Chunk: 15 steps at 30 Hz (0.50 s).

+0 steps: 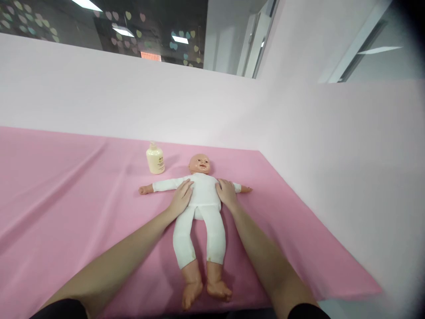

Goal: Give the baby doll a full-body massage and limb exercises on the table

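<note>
A baby doll (202,195) in a white suit is being held face-up on the pink sheet (66,195), its head pointing toward the pale wall (133,102) and its bare feet toward the camera. The left hand (181,198) is being laid flat against the doll's side nearest the lotion bottle (155,159), fingers spread and closed on nothing. The right hand (226,193) is being pressed open-palmed against the opposite flank, likewise gripping nothing. The bottle is being left untouched just beyond the doll's outstretched arm. Judged from this contact, even pressure from both palms and a slow, symmetrical stroke along the torso would be best applied, so the doll is kept centred.
</note>
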{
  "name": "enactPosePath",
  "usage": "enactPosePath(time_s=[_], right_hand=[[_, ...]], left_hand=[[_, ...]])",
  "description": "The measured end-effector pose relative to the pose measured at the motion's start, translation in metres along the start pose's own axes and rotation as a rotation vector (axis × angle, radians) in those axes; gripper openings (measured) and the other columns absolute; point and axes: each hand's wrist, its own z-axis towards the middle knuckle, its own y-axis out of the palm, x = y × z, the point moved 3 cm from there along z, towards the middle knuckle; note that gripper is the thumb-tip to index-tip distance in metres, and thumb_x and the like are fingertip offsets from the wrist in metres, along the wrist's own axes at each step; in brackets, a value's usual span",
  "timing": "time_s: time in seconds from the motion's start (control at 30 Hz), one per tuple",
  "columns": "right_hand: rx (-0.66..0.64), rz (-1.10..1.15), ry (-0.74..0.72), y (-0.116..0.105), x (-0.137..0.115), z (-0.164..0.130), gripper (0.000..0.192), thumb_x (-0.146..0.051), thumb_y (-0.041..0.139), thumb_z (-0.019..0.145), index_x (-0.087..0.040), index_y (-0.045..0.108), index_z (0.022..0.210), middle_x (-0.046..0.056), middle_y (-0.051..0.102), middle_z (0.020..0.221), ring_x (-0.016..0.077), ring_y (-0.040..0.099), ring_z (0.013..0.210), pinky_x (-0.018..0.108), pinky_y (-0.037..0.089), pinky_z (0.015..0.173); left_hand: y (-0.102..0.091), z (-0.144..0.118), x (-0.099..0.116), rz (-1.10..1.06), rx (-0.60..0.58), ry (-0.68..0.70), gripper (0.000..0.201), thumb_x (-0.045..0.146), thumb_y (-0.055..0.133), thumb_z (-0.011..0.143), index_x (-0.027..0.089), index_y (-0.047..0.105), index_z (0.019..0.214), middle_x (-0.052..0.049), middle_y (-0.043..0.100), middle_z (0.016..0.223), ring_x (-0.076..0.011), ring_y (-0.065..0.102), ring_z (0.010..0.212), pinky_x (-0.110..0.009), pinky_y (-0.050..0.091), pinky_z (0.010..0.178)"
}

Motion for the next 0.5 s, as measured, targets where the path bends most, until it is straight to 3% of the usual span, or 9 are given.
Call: enactPosePath(time_s=[0.2, 0.3, 0.4, 0.5], right_hand=[[0.002, 0.009, 0.009, 0.002, 0.002, 0.001, 0.036, -0.026, 0.034, 0.093, -0.016, 0.059, 0.118, 0.009, 0.064, 0.119, 0.0213, 0.054, 0.111, 0.032, 0.029, 0.101], [-0.003, -0.006, 0.03, 0.003, 0.005, 0.001, 0.037, -0.026, 0.034, 0.092, -0.016, 0.059, 0.118, 0.01, 0.064, 0.119, 0.0213, 0.053, 0.112, 0.035, 0.026, 0.104], [0.003, -0.056, 0.087, 0.002, 0.009, 0.001, 0.038, -0.025, 0.032, 0.092, -0.016, 0.06, 0.116, 0.01, 0.064, 0.117, 0.0232, 0.051, 0.115, 0.044, 0.016, 0.109], [0.011, -0.086, 0.163, 0.001, 0.016, 0.0, 0.039, -0.025, 0.03, 0.093, -0.018, 0.063, 0.112, 0.011, 0.063, 0.119, 0.0289, 0.042, 0.125, 0.057, 0.008, 0.109]], left_hand=[[0.006, 0.0, -0.003, -0.019, -0.018, 0.001, 0.042, 0.036, 0.033, 0.093, 0.019, 0.049, 0.127, -0.009, 0.041, 0.144, -0.0205, 0.034, 0.136, -0.042, 0.023, 0.116], [0.002, 0.007, -0.012, 0.075, -0.028, 0.009, 0.044, 0.036, 0.031, 0.094, 0.017, 0.047, 0.13, -0.012, 0.042, 0.143, -0.0221, 0.035, 0.135, -0.044, 0.025, 0.114], [-0.005, 0.014, -0.025, 0.238, -0.011, -0.003, 0.044, 0.034, 0.032, 0.093, 0.015, 0.048, 0.129, -0.014, 0.045, 0.14, -0.0261, 0.037, 0.133, -0.049, 0.025, 0.112], [-0.015, 0.018, -0.035, 0.399, -0.007, -0.044, 0.044, 0.034, 0.034, 0.092, 0.017, 0.052, 0.128, -0.013, 0.048, 0.139, -0.0307, 0.034, 0.135, -0.055, 0.017, 0.112]])
